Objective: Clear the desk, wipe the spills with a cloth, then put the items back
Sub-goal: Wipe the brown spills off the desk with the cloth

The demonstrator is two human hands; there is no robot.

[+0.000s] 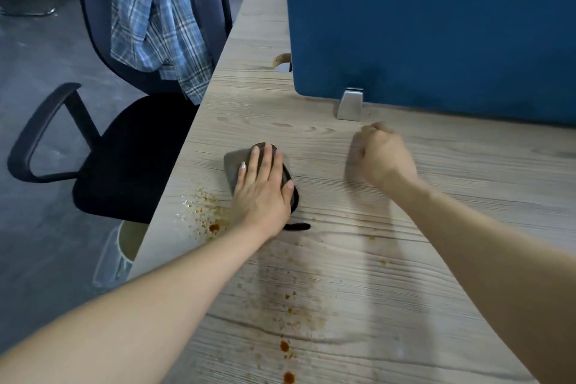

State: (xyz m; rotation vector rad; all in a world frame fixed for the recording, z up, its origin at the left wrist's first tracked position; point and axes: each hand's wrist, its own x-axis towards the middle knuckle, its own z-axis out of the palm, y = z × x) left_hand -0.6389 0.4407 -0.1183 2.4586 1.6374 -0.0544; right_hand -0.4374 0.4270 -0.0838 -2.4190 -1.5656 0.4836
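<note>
Pressing flat on a dark grey cloth (238, 162), the left hand (263, 193) has its fingers straight and spread, palm down, thumb lying along the cloth's right edge. The cloth sits under that hand on the pale wood-grain desk (452, 184), close to the desk's left edge, with a rounded grey corner poking out beyond the fingertips and a dark rim showing beside the thumb. A small dark loop or tag (297, 226) peeks out just by the left wrist.

Over to the right hand (378, 154): it is curled into a loose fist, blurred, hovering above the desk well apart from the left hand; whether it holds anything cannot be told. Just beyond it stands a silver bracket (350, 104) at the foot of a blue partition (436, 25).

Now the mess. A scatter of orange-brown spill spots (207, 215) lies just left of the left wrist, right at the desk's edge. A second trail of brown drops (285, 346) runs between the two forearms, toward the person, with a faint damp smear around it.

Off the desk, left of the left arm, stands a black office chair (124, 162) with a blue plaid shirt (156, 15) draped over its back. A pale bin (126, 243) sits on the floor under the desk's edge.
</note>
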